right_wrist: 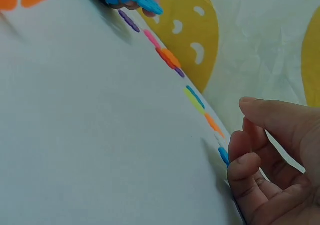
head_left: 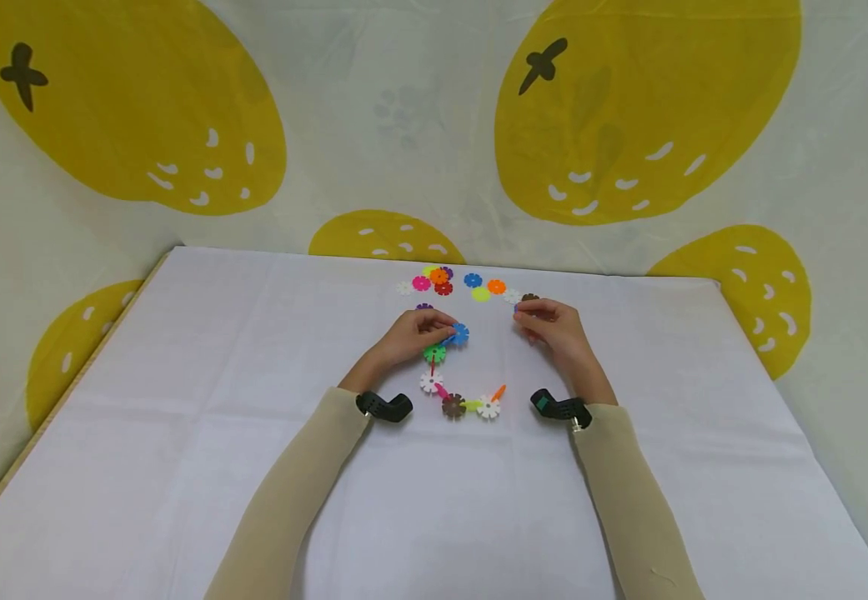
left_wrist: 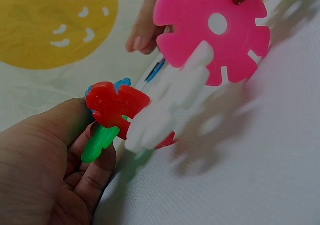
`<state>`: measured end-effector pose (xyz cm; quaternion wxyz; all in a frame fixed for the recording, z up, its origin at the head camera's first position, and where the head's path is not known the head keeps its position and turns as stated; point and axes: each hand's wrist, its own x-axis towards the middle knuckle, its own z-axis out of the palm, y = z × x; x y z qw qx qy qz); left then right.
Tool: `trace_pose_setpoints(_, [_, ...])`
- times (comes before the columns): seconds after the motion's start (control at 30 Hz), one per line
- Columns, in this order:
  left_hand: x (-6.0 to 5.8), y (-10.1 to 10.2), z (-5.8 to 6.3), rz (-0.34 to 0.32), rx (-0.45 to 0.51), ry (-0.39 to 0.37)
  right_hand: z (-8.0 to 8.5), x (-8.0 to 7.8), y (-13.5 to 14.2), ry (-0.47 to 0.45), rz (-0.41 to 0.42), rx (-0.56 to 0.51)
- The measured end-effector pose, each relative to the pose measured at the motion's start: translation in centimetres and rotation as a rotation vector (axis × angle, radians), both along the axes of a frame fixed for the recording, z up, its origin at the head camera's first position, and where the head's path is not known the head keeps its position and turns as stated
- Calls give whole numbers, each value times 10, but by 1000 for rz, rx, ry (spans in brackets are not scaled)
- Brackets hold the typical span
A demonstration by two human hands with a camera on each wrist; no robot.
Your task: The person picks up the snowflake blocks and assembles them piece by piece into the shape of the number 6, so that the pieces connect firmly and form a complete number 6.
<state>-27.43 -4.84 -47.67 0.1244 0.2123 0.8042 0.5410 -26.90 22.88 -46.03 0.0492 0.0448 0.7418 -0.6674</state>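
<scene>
A chain of notched plastic discs curves over the table in the head view, with its far end at my left hand (head_left: 420, 330). Thumb and fingers of that hand pinch the chain near a light blue disc (head_left: 462, 333). From there it runs through a green disc (head_left: 435, 355), a white disc (head_left: 430, 382), a brown disc (head_left: 454, 407) and an orange disc (head_left: 499, 392). In the left wrist view a red disc (left_wrist: 107, 105) and a pink disc (left_wrist: 195, 32) show large. My right hand (head_left: 556, 325) hovers by a loose blue disc (right_wrist: 223, 156), thumb and fingertips apart.
Loose discs lie along the table's back edge, among them a pink disc (head_left: 421, 283), a yellow disc (head_left: 482, 294) and a brown disc (head_left: 529, 297). A patterned cloth (head_left: 388, 125) hangs behind the white tabletop (head_left: 178, 467).
</scene>
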Motion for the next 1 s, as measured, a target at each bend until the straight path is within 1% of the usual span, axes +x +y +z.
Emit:
trace_pose_setpoints(0.13, [0,0,0,-1,-1,-3,0,0,8,1,-25,43])
trace_pose_setpoints(0.37, [0,0,1,-2,-2,-5,-2,-2,20,-17,-108,147])
trace_pose_setpoints(0.53, [1,0,2,-2,-4,-10,-6,-3,20,-13,-176,220])
trace_pose_setpoints(0.63, [1,0,2,-3,-4,-13,-7,-3,18,-6,-203,253])
trace_pose_setpoints(0.73, [0,0,1,-4,-8,-12,-7,-3,17,-7,-209,324])
trace_pose_setpoints(0.87, [0,0,1,-4,-13,-7,-7,-3,17,4,-192,414])
trace_pose_setpoints(1.0, [0,0,1,-2,-17,-8,-6,-3,19,3,-176,436])
